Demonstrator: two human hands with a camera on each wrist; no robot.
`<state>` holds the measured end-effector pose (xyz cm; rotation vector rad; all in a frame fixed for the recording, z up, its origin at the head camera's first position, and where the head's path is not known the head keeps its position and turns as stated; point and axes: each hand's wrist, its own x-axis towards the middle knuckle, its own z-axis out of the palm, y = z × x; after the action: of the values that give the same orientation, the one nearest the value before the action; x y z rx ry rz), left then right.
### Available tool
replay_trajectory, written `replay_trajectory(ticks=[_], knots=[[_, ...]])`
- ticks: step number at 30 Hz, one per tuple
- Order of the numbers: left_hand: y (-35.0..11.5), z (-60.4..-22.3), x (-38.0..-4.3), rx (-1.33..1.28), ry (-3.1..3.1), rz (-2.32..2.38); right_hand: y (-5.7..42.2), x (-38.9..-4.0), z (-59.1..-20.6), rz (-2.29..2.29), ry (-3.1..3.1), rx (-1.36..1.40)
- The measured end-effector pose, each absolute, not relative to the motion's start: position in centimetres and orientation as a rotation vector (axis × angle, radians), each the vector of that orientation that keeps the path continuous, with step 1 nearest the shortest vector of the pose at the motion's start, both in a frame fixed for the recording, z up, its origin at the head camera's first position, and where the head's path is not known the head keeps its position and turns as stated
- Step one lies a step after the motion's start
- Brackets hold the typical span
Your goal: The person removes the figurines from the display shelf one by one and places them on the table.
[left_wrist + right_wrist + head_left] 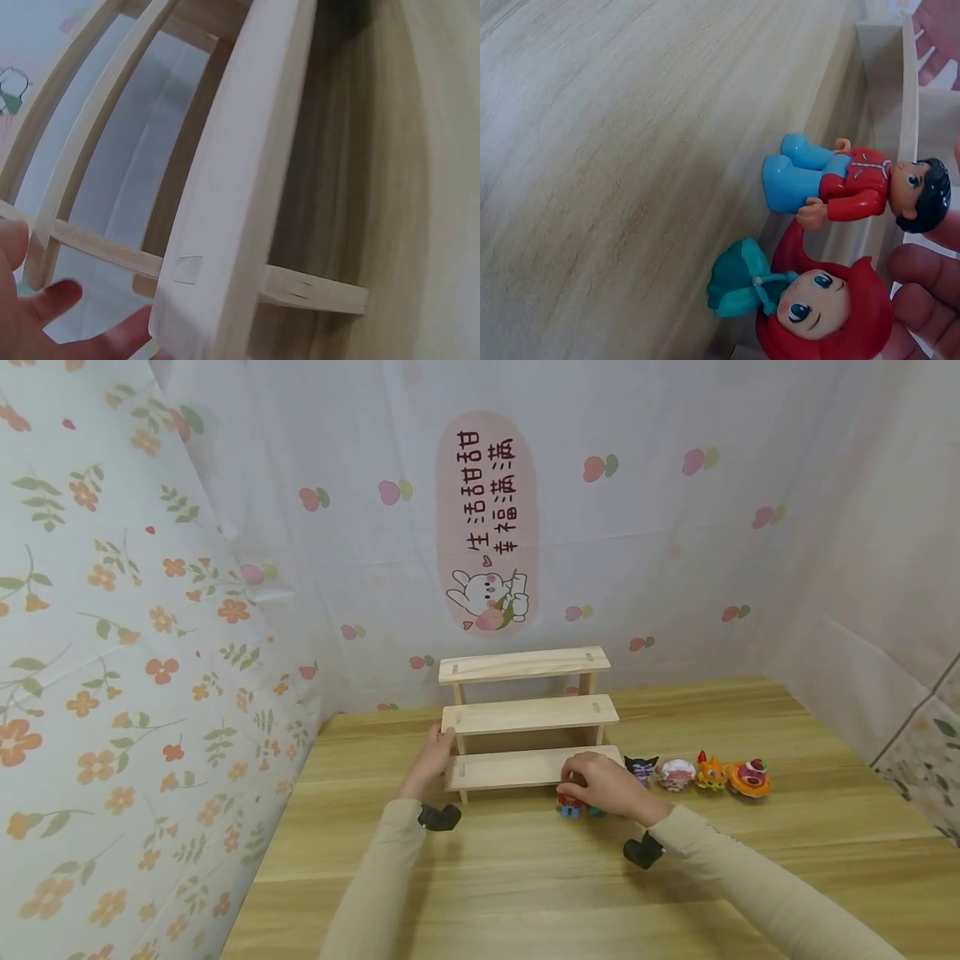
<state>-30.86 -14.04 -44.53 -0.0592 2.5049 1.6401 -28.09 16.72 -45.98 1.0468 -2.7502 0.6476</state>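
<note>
A three-tier light wooden shelf [525,717] stands on the table. At its left side is my left hand [431,764]; its spread fingers [112,341] reach the ends of the boards in the left wrist view. My right hand [609,785] bends over the front right of the lowest board. Its curled fingers are round the head of a black-haired boy figurine [855,180] with a red jacket and blue legs. Beside it, a red-haired doll figurine [817,307] in a teal dress stands upright, with fingertips right at its hair. The hand mostly covers both from above.
Right of the shelf sit a black-and-purple figurine [641,768], a pink-and-white one [677,774], an orange one [711,772] and a round orange-and-pink one [750,778]. Patterned curtains [675,552] hang behind and beside the wood-grain table [525,893].
</note>
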Motion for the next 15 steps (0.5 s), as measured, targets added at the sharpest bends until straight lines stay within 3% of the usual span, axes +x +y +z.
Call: replay_trajectory(ticks=[7, 15], knots=[[-15.2, -44.2, -29.9, 0.069, 2.764, 1.524, 17.6, -27.9, -44.0, 0.672, -2.754, 0.944], [-16.2, -41.7, -28.0, 0.243, 3.105, 0.947, 20.6, -27.9, -41.1, 0.644, -2.764, 0.761]])
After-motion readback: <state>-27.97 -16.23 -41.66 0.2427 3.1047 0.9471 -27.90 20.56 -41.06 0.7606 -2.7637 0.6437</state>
